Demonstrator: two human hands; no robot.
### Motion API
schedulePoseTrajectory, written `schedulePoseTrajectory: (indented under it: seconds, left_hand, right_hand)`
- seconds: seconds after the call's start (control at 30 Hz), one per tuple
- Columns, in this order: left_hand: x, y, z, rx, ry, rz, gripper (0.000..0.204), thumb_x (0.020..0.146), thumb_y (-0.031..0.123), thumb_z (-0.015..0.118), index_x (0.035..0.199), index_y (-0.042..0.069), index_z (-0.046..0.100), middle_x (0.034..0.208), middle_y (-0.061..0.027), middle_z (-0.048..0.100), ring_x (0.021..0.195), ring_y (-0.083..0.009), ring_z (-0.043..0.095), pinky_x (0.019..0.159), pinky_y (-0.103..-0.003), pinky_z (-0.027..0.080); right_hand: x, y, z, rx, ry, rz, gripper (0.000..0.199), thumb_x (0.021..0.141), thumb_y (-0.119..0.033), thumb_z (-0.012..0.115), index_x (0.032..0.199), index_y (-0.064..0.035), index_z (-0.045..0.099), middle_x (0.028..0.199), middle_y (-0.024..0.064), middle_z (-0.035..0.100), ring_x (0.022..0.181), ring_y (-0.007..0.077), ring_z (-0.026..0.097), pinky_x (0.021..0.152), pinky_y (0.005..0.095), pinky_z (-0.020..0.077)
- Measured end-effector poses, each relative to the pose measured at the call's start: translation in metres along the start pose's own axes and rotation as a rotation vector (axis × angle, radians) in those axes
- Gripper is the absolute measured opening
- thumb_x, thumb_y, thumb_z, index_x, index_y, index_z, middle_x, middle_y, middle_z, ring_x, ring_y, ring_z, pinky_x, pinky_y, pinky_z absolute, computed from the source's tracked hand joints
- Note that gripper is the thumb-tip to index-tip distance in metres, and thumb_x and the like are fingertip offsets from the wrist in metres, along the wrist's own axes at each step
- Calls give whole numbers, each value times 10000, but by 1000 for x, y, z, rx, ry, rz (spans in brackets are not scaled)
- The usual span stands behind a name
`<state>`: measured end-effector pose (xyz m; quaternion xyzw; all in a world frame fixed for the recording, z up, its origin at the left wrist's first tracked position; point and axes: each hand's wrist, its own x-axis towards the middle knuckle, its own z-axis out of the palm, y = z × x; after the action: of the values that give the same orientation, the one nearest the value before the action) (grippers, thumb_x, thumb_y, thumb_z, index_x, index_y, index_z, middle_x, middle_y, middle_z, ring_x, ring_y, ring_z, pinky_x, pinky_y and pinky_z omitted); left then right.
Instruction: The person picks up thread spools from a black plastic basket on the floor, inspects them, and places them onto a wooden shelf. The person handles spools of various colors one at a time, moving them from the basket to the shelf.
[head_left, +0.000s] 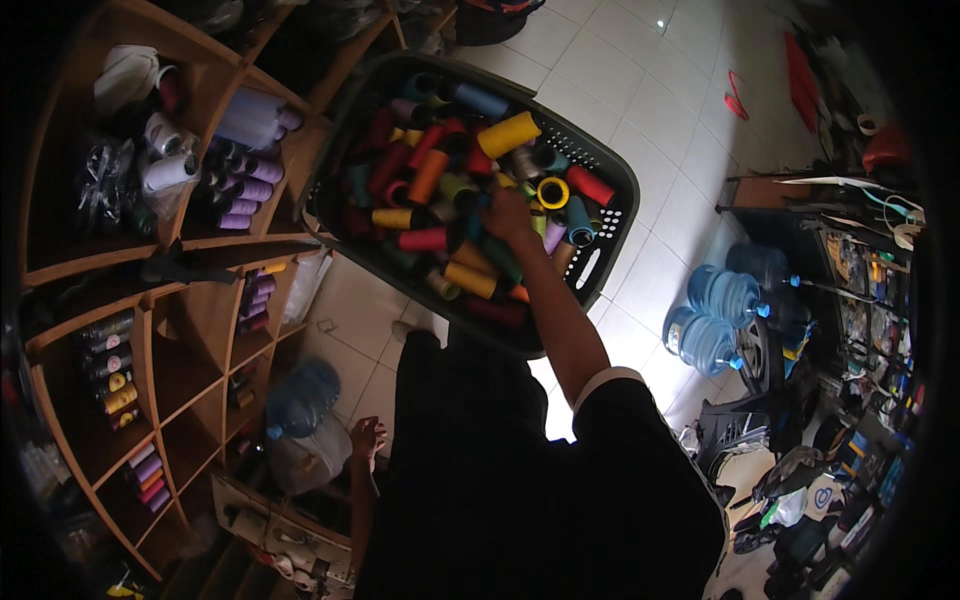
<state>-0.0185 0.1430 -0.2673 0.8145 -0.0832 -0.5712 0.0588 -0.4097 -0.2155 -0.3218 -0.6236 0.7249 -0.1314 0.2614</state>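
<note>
A dark plastic basket [618, 172] full of thread spools in many colours stands in front of me. My right hand [508, 214] reaches down among the spools near its middle; its fingertips are hidden, so any hold is unclear. Around that hand are a large yellow spool [509, 134] lying on top, a yellow ring-ended spool [553, 192], a red spool [590, 186] and an orange spool [429, 175]. Low at my left side hangs my left hand [368, 438], fingers loosely bent and apart, with nothing visible in it.
Wooden shelving [150, 262] on the left holds purple spools [252, 180] and other thread. Below it are a blue water jug [303, 397] and what looks like a sewing machine [290, 535]. Several water jugs [712, 340] and cluttered racks [880, 330] line the right, beyond white floor tiles [655, 150].
</note>
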Motion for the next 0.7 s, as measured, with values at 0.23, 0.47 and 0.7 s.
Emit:
schedulePoseTrajectory:
  seconds: [0.23,0.47,0.7]
  left_hand:
    - [-1,-5,2,-21,1,11,279,900,316,569,1077,100,569,944,-52,611,822,-152,606,763,-369,474]
    - [-1,2,4,-53,-3,43,249,896,289,578,1054,96,579,894,-42,613,768,-125,599,666,-299,467]
    - [4,57,9,-112,-62,300,162,912,200,568,999,66,592,810,5,592,675,-63,542,572,-199,411]
  right_hand:
    - [-5,-2,0,53,-39,12,318,714,-242,702,954,-87,563,899,198,629,912,413,589,785,479,472]
    - [-49,-26,-37,330,284,63,348,719,-186,733,976,-47,543,919,163,588,875,301,571,795,386,457]
    - [-76,-12,-64,826,388,309,384,812,-252,723,1095,-57,551,961,78,584,809,156,558,711,284,467]
